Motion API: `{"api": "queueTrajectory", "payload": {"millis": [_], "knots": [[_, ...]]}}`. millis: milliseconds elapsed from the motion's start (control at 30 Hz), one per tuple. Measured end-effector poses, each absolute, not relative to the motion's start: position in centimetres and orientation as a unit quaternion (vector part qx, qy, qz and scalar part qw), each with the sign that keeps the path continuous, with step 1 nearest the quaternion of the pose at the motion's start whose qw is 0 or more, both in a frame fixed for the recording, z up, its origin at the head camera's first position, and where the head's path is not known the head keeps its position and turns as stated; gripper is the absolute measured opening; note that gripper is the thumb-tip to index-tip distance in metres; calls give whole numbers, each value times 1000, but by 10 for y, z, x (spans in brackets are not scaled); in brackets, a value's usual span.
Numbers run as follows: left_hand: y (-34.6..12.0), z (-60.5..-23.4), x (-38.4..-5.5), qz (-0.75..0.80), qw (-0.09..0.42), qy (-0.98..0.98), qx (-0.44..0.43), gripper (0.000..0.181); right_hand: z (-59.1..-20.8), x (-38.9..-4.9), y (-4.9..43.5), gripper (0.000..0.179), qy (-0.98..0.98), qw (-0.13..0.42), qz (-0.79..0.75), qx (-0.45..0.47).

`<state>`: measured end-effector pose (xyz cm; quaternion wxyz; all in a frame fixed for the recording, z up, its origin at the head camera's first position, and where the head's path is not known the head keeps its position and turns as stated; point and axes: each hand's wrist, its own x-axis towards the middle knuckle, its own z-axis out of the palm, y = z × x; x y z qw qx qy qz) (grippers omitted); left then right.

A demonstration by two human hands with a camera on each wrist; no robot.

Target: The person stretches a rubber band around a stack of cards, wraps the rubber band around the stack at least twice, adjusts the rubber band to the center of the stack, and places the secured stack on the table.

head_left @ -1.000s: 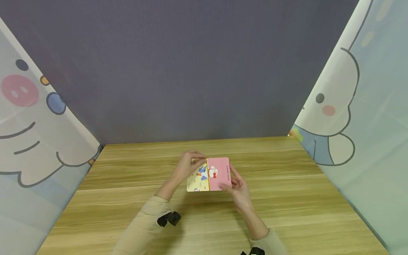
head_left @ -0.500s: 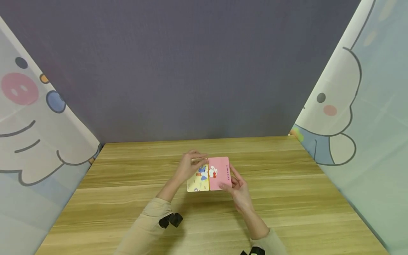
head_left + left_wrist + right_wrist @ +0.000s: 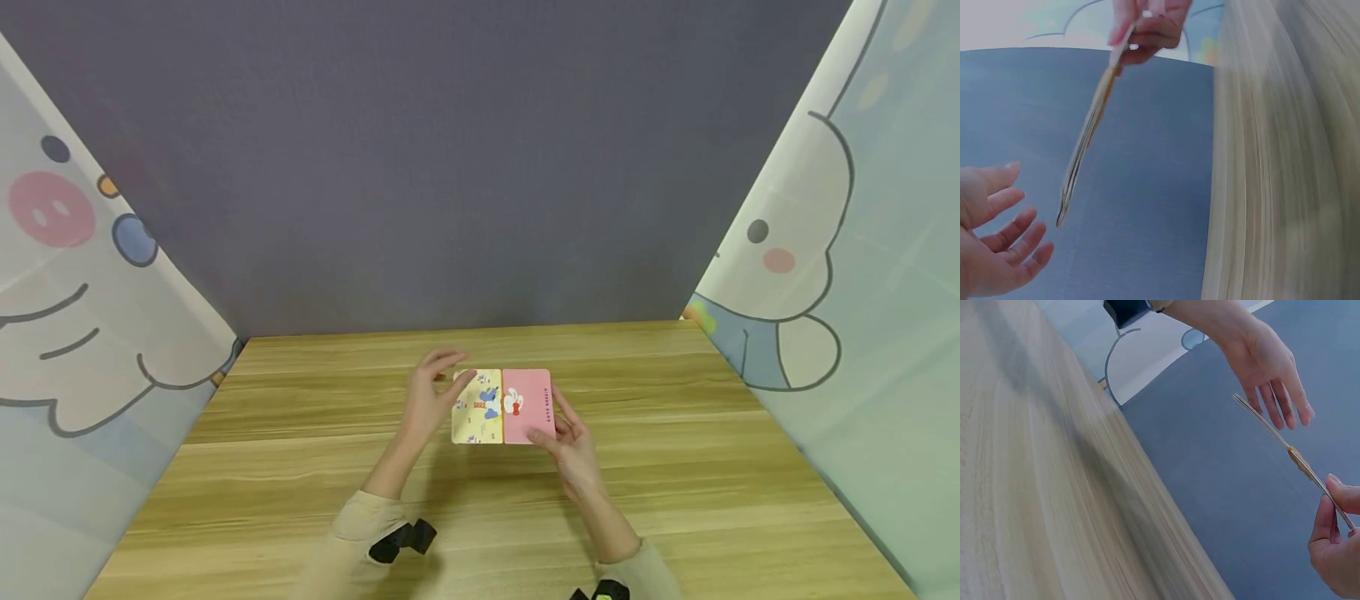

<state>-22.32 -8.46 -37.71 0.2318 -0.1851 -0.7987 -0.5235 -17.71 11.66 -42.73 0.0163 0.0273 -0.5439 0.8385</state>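
Note:
A small booklet is held up with a yellow half on the left and a pink, rabbit-printed half on the right. My right hand pinches its pink outer edge, thumb in front and fingers behind. Both wrist views catch the booklet nearly edge-on, as thin layers with a yellow-orange strip along the middle. Beside the yellow half is my left hand, its fingers apart and loosely bent. In the left wrist view a gap separates that hand from the booklet, and it holds nothing.
A wood-grain table lies under both hands. Behind it rises a dark grey panel. Cartoon-printed curtains stand at the left and right sides. A black wrist mount sits on the left sleeve.
My left hand has let go of the booklet's top near the middle and drawn back leftward. The booklet has shifted slightly right, still in my right hand, and more of its yellow half shows.

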Motion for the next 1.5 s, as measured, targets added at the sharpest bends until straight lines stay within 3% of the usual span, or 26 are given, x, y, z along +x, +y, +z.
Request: {"api": "queueTrajectory", "payload": {"millis": [600, 833, 1100, 1500], "knots": [[-71, -398, -182, -600, 179, -777, -64, 46, -423, -187, 123, 79, -550, 21, 835, 23], [-67, -418, -187, -629, 188, -754, -38, 42, -521, -247, 145, 81, -540, 43, 832, 118], [-66, -434, -199, -625, 206, -752, -32, 40, -463, -226, 134, 76, -650, 43, 753, 91], [-68, -463, -224, -585, 196, -787, -10, 37, -455, -242, 128, 65, -731, 4, 682, -17]]}}
